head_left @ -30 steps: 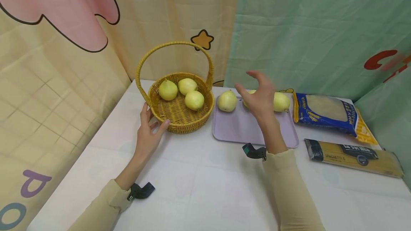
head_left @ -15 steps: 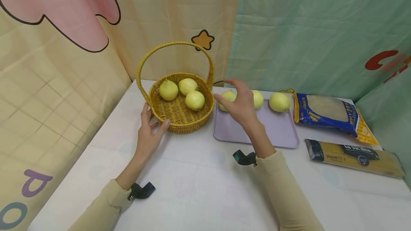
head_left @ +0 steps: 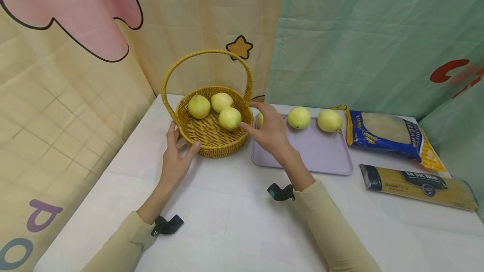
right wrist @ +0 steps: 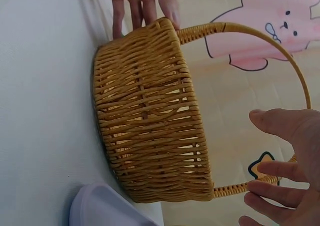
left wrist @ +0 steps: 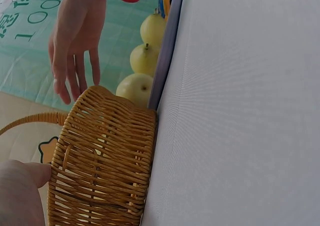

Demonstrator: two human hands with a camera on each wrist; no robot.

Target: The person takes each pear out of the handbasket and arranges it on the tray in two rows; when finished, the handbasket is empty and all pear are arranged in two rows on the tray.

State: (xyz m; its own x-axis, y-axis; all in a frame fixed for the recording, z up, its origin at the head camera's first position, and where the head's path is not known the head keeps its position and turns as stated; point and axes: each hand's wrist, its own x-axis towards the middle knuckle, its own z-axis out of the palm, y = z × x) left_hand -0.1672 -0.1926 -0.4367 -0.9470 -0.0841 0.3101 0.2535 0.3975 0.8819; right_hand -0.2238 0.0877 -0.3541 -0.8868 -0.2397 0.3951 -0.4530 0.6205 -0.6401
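A golden wicker basket (head_left: 223, 151) with a tall handle stands at the back of the table. Inside lie three yellow-green pears (head_left: 230, 118). My left hand (head_left: 175, 156) rests against the basket's near left side, thumb at the rim and fingers spread along the outer wall. My right hand (head_left: 270, 131) hovers by the basket's right rim, its fingers apart and holding nothing, the thumb near the closest pear. Behind that hand, one pear on the lilac tray (head_left: 302, 167) is mostly hidden. Two more pears (head_left: 298, 118) sit along the tray's back edge.
Right of the tray lies a blue and yellow food bag (head_left: 385, 133). In front of it is a spaghetti packet (head_left: 419, 186). Printed curtains (head_left: 340, 32) hang behind the white table (head_left: 227, 221) and on both sides.
My right hand has moved left from above the tray to the basket's right rim, uncovering two pears on the tray. The left hand and the basket stay where they were.
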